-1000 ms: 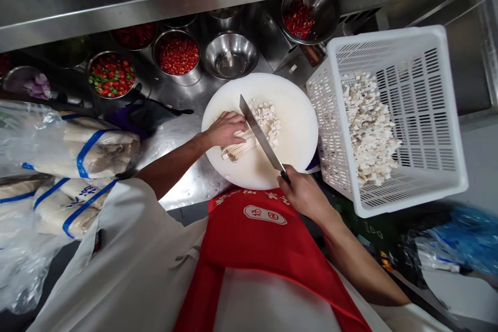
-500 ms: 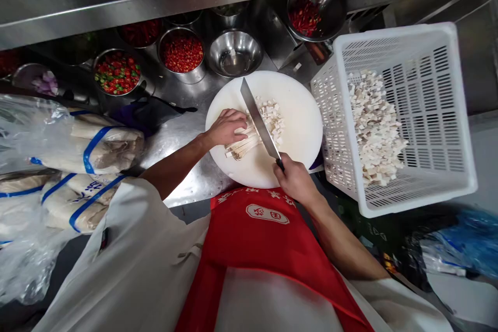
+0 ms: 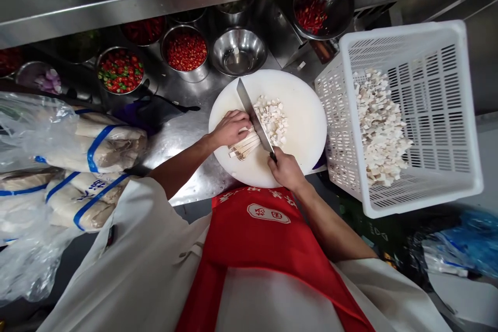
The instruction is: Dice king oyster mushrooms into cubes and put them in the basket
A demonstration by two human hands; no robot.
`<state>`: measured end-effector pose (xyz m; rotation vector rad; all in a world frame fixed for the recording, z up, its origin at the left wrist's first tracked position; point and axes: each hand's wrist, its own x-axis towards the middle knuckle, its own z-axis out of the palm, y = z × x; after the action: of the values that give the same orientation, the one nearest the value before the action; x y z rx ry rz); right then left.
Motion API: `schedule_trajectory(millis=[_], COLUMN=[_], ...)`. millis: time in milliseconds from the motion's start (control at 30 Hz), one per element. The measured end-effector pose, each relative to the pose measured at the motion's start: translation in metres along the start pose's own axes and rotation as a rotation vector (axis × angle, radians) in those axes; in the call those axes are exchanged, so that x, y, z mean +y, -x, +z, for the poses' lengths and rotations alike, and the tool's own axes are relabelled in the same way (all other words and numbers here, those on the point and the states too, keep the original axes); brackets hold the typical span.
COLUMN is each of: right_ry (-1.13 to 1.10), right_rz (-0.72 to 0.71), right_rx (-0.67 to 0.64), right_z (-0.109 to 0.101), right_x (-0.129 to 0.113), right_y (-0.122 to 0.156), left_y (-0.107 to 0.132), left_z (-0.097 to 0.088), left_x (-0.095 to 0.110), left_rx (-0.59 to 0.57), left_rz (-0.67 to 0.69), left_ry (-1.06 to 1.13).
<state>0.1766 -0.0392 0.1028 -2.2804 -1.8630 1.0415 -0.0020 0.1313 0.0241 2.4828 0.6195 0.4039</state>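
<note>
A round white cutting board (image 3: pixel 303 129) lies on the steel counter in front of me. My left hand (image 3: pixel 230 127) is curled with its fingers pressed on a bundle of pale mushroom strips (image 3: pixel 244 146). My right hand (image 3: pixel 285 168) is closed round the handle of a cleaver (image 3: pixel 253 114), whose blade rests across the strips beside my left knuckles. A small heap of white diced pieces (image 3: pixel 274 119) lies just right of the blade.
A white slotted plastic basket (image 3: pixel 459 129) with several diced pieces stands tilted at the right. Steel bowls of chopped red chilli (image 3: pixel 186 51) and mixed peppers (image 3: pixel 120 71) line the back, plus an almost bare bowl (image 3: pixel 238 52). Bagged mushrooms (image 3: pixel 89 145) lie at the left.
The cleaver has stepped leftward along the strips and my right hand has come closer to the board. The heap of diced pieces beside the blade has grown.
</note>
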Motion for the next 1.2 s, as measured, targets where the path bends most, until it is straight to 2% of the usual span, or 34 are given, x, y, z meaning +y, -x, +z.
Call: schedule_trajectory(millis=[133,267,333,400,500,600,667,767,867,933,1033,1133,1200], right_ry=[-0.043,-0.044,-0.015,0.018,0.041,0.011,-0.017,-0.042,-0.044,-0.036,-0.009,0.020,0.009], right_rz=[0.001,0.004,0.034,0.073,0.065,0.020,0.009,0.007,0.017,0.038,0.080,0.082,0.049], right_rx=[0.013,-0.083,-0.128,-0.129,-0.066,-0.003,0.023,0.021,-0.050,-0.114,-0.143,-0.071,-0.024], right_z=[-0.022,-0.041,-0.037,-0.024,-0.001,0.006,-0.001,-0.021,-0.038,-0.040,-0.025,-0.001,0.009], right_x=[-0.001,-0.006,-0.008,-0.010,-0.012,-0.014,-0.015,-0.017,-0.019,-0.020,-0.021,-0.022,-0.023], right_y=[0.034,0.063,0.059,0.043,0.011,-0.004,0.002,0.030,0.056,0.062,0.047,0.017,0.002], left_y=[0.007,0.009,0.009,0.008,0.009,0.013,0.016,0.021,0.023,0.023,0.022,0.022,0.023], left_z=[-0.005,-0.004,-0.001,0.003,0.006,0.004,0.002,0.001,0.004,0.008,0.013,0.014,0.011], left_x=[-0.005,-0.008,-0.008,-0.006,-0.003,-0.002,-0.001,-0.001,-0.001,-0.002,-0.002,-0.003,-0.003], left_rx=[0.024,-0.001,0.002,0.018,0.047,0.066,0.085,0.109,0.107,0.108,0.107,0.100,0.093], left_rz=[0.015,0.042,0.050,0.048,0.034,0.031,0.034,0.040,0.048,0.049,0.050,0.051,0.055], left_ry=[-0.001,-0.014,-0.020,-0.022,-0.024,-0.021,-0.017,-0.024,-0.052,-0.072,-0.090,-0.096,-0.091])
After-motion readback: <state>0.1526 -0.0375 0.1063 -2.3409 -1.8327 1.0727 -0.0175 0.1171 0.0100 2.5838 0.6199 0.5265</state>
